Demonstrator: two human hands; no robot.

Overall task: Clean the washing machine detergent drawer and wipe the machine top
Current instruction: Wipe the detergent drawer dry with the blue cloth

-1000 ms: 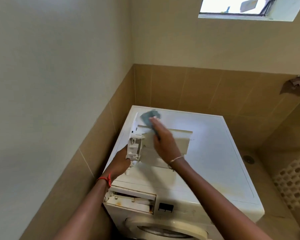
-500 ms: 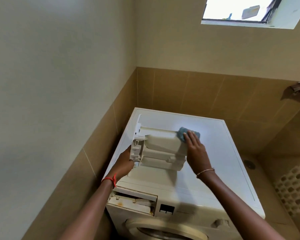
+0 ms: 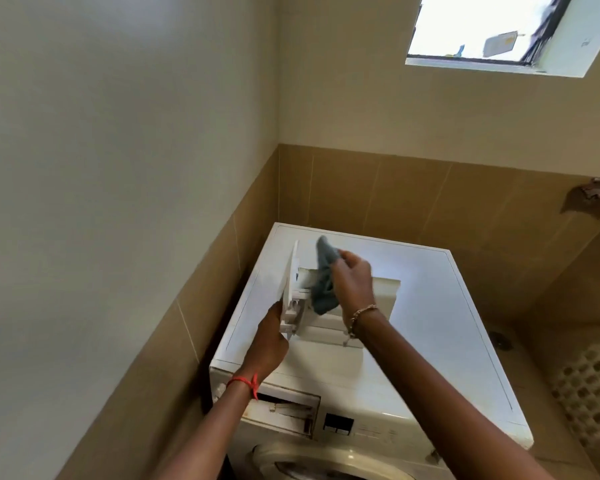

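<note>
The white detergent drawer (image 3: pixel 381 296) lies on its side on the white washing machine top (image 3: pixel 440 327), its front panel standing up at the left. My left hand (image 3: pixel 269 344) grips the drawer at its front end, near the panel's lower edge. My right hand (image 3: pixel 352 278) holds a grey-blue cloth (image 3: pixel 323 289) bunched against the drawer's inner part, just behind the panel. The cloth hangs from my fingers and covers part of the compartments. The empty drawer slot (image 3: pixel 284 412) gapes at the machine's front left.
The machine stands in a corner, with a tiled wall close on its left and behind it. A window (image 3: pixel 492 29) is high on the back wall. A perforated white basket (image 3: pixel 593 386) stands on the floor at the right, beside a floor drain (image 3: pixel 501 339).
My right hand has lifted the cloth from the drawer's right end and carried it left to the part behind the front panel. The drawer has tipped up more, still held by my left hand.
</note>
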